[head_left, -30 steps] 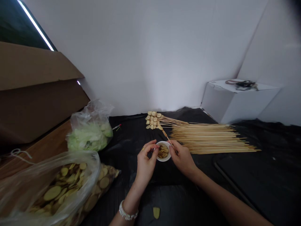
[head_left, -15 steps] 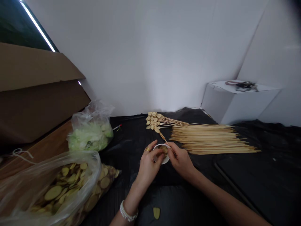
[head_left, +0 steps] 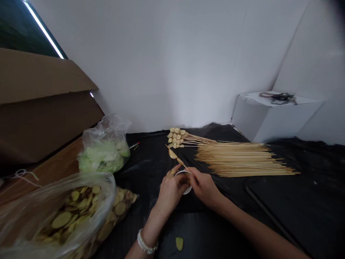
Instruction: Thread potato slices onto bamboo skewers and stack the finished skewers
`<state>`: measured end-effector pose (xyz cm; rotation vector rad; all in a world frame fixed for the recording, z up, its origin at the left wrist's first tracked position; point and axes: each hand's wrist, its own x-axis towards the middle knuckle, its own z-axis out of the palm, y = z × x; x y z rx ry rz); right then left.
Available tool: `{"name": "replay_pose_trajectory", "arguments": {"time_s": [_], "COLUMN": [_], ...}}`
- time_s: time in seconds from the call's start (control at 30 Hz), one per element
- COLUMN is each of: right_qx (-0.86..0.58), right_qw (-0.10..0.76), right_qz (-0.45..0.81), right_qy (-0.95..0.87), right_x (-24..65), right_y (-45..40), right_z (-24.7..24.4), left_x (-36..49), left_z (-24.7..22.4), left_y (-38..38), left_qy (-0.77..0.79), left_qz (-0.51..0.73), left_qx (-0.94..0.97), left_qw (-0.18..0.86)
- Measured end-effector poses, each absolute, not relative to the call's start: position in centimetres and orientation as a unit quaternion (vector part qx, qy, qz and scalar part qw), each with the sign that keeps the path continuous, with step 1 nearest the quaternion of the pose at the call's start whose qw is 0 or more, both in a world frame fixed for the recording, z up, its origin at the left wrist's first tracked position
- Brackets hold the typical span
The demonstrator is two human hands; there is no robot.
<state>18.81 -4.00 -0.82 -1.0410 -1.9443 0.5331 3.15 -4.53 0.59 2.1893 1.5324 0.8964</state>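
My right hand (head_left: pixel 204 187) is shut on a thin bamboo skewer (head_left: pixel 181 162), which slants up and left from my fingers. A pale, flat slice (head_left: pixel 172 154) sits on it near the tip. My left hand (head_left: pixel 171 191), with a ring and a beaded bracelet, curls over the rim of a small white bowl (head_left: pixel 187 189). My fingers hide most of the bowl and its slices. I cannot tell whether this hand holds anything. Beyond my hands lies a bundle of bamboo skewers (head_left: pixel 242 158), with their slice-loaded tips (head_left: pixel 175 138) grouped at its left end.
A plastic bag of round slices (head_left: pixel 72 216) lies at lower left, beside a bag of pale green leaves (head_left: pixel 104 156). A loose slice (head_left: pixel 179 243) rests on the black sheet (head_left: pixel 151 162). Cardboard (head_left: pixel 40 104) stands at left; a white box (head_left: pixel 277 118) stands at back right.
The skewer has swung left and now slants up over the bowl, its slice in plain view. My left hand has moved over the bowl and hides more of it.
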Motion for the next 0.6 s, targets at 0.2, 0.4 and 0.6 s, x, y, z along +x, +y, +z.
{"name": "replay_pose_trajectory", "arguments": {"time_s": [0.2, 0.4, 0.6], "right_qx": [-0.403, -0.398, -0.408], "right_qw": [0.439, 0.442, 0.438], "right_qz": [0.214, 0.225, 0.239], "right_qy": [-0.774, -0.771, -0.764], "right_x": [18.87, 18.93, 18.98], "right_y": [-3.82, -3.89, -3.85], "right_z": [-0.73, -0.58, -0.41], "left_x": [3.36, 3.6, 3.5], "left_z": [1.05, 0.97, 0.92], "left_y": [-4.53, -4.65, -4.5], "left_qy": [0.533, 0.535, 0.529], "left_qz": [0.261, 0.28, 0.312], "left_qx": [0.792, 0.79, 0.774], "left_qw": [0.141, 0.109, 0.154]}}
